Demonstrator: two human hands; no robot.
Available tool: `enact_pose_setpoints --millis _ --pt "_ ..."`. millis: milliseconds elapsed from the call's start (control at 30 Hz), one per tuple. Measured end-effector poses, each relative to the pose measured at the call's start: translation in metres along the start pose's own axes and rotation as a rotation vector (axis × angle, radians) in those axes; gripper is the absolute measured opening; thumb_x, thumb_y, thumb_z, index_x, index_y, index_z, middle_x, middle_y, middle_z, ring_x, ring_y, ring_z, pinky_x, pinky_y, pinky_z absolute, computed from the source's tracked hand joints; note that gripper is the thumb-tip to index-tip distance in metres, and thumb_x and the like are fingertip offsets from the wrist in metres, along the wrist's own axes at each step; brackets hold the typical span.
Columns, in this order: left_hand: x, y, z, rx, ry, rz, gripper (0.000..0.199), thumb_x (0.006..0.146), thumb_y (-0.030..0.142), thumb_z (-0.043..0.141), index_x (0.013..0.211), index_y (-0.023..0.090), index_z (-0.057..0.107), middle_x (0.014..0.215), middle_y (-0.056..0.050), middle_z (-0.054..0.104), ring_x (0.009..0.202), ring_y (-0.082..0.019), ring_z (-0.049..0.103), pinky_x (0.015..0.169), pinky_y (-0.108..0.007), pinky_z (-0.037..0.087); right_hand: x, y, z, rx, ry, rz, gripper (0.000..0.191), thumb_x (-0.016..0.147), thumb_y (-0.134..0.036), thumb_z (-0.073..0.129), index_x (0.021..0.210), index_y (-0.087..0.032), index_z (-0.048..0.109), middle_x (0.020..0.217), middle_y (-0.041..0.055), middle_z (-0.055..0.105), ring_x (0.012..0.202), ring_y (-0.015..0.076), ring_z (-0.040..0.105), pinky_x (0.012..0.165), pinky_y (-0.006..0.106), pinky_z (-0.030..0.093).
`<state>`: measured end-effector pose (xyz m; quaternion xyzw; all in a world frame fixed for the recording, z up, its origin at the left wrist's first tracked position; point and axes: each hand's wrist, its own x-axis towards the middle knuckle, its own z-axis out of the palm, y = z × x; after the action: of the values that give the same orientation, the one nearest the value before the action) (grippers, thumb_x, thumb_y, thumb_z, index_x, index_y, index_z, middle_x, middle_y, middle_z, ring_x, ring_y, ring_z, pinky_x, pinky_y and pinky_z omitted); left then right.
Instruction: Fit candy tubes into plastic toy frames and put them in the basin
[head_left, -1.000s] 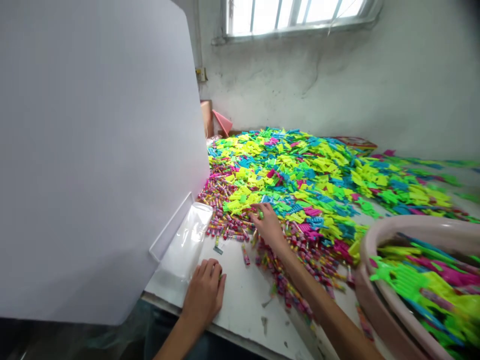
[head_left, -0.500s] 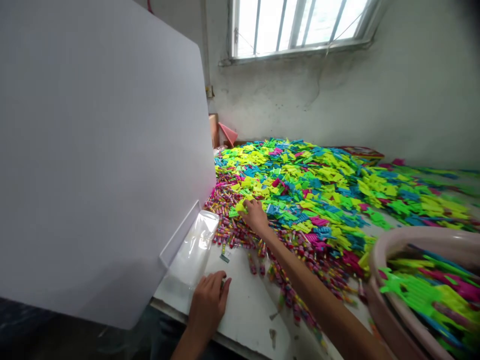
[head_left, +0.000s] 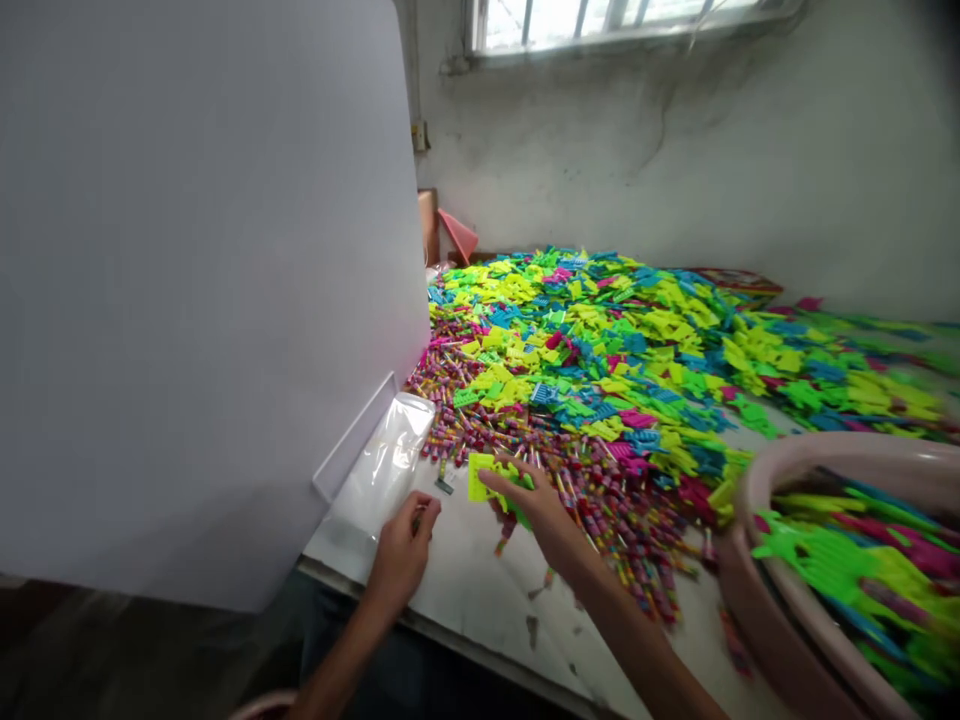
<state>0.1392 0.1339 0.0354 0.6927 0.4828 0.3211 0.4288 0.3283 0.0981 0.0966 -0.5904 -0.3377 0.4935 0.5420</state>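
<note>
Two hands are at work over the near edge of a white table (head_left: 480,610). A flat neon-yellow plastic piece (head_left: 482,477) and a green one (head_left: 519,498) are carried in the right hand (head_left: 541,515) just above the table top. Its fingers are spread across them and the thumb is hidden, so the exact grip cannot be told. Beside it, the left hand (head_left: 401,558) is curled, its fingertips (head_left: 417,518) pressed together at the side of a clear plastic bag (head_left: 382,475); whatever is pinched there is too small to make out. The bag is laid against a clear acrylic strip (head_left: 352,435), which appears to be set there to keep it in line beside a tall white board (head_left: 195,300). Past the hands, small pink-and-yellow striped tubes (head_left: 525,470) are spread, and a far larger heap of neon plastic pieces (head_left: 600,350) is banked toward the back wall (head_left: 637,130). More such pieces are held in a pink basin (head_left: 780,470) by the table's right side, probably placed there for easy reach.
</note>
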Motion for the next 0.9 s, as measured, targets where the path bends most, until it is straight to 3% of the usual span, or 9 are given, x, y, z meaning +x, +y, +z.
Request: enact_pose_setpoints --millis 133,300,367,467,600,667,800,900 --pt "-0.001 0.019 -0.013 0.016 -0.074 0.028 0.03 0.094 0.045 0.042 0.1 0.021 0.059 0.082 -0.001 0.065 0.079 -0.017 0.063 0.074 -0.029 0.049 -0.025 0.005 0.007 0.052 -0.051 0.081 0.046 0.066 -0.048 0.079 0.101 -0.02 0.066 0.06 -0.0005 0.063 0.044 0.0138 0.051 0.038 0.024 0.043" --pt "-0.006 0.045 -0.03 -0.052 -0.138 0.074 0.028 0.095 0.041 0.045 0.112 0.021 0.055 0.086 -0.003 0.069 0.079 -0.016 0.062 0.074 -0.028 0.049 -0.034 0.009 0.005 0.045 -0.084 0.09 0.044 0.066 -0.048 0.08 0.097 -0.019 0.066 0.058 -0.0015 0.061 0.045 0.0126 0.05 0.038 0.022 0.041" --pt "-0.009 0.05 -0.034 -0.092 -0.099 0.086 0.027 0.095 0.042 0.049 0.111 0.021 0.053 0.091 -0.004 0.071 0.084 -0.017 0.064 0.078 -0.029 0.05 -0.035 0.013 0.003 0.052 -0.093 0.092 0.044 0.067 -0.048 0.079 0.097 -0.019 0.066 0.056 -0.0028 0.058 0.044 0.0113 0.048 0.039 0.021 0.04" --pt "-0.011 0.054 -0.038 -0.071 0.055 0.13 0.024 0.089 0.043 0.06 0.1 0.022 0.059 0.102 -0.006 0.068 0.093 -0.018 0.063 0.077 -0.029 0.05 -0.037 0.015 0.002 0.066 -0.1 0.096 0.042 0.068 -0.049 0.079 0.095 -0.019 0.065 0.056 -0.0033 0.057 0.043 0.0105 0.047 0.04 0.021 0.039" --pt "-0.014 0.053 -0.041 -0.063 0.184 0.11 0.026 0.08 0.043 0.072 0.084 0.021 0.058 0.073 0.003 0.055 0.069 -0.012 0.057 0.061 -0.023 0.047 -0.042 0.014 0.003 0.058 -0.136 0.079 0.036 0.072 -0.049 0.076 0.089 -0.02 0.065 0.058 -0.0019 0.059 0.045 0.0102 0.048 0.041 0.02 0.04" --pt "-0.016 0.052 -0.04 -0.179 0.166 0.058 0.029 0.081 0.042 0.071 0.081 0.02 0.052 0.065 0.006 0.049 0.06 -0.01 0.054 0.058 -0.021 0.045 -0.045 0.014 0.004 0.053 -0.149 0.081 0.037 0.075 -0.052 0.072 0.092 -0.02 0.065 0.057 -0.0015 0.06 0.045 0.0113 0.05 0.039 0.02 0.04" --pt "-0.024 0.052 -0.036 -0.323 0.074 -0.005 0.033 0.082 0.04 0.071 0.076 0.019 0.046 0.078 0.002 0.06 0.066 -0.01 0.057 0.059 -0.021 0.048 -0.049 0.015 0.005 0.029 -0.167 0.119 0.048 0.079 -0.057 0.067 0.108 -0.02 0.063 0.053 -0.0006 0.06 0.043 0.0136 0.051 0.033 0.018 0.034" --pt "-0.029 0.057 -0.035 -0.361 -0.021 0.008 0.024 0.089 0.04 0.062 0.094 0.019 0.054 0.078 0.002 0.059 0.066 -0.011 0.056 0.06 -0.023 0.049 -0.05 0.017 0.004 0.06 -0.183 0.11 0.047 0.078 -0.057 0.068 0.105 -0.018 0.066 0.057 -0.0006 0.059 0.045 0.0117 0.051 0.036 0.018 0.036"
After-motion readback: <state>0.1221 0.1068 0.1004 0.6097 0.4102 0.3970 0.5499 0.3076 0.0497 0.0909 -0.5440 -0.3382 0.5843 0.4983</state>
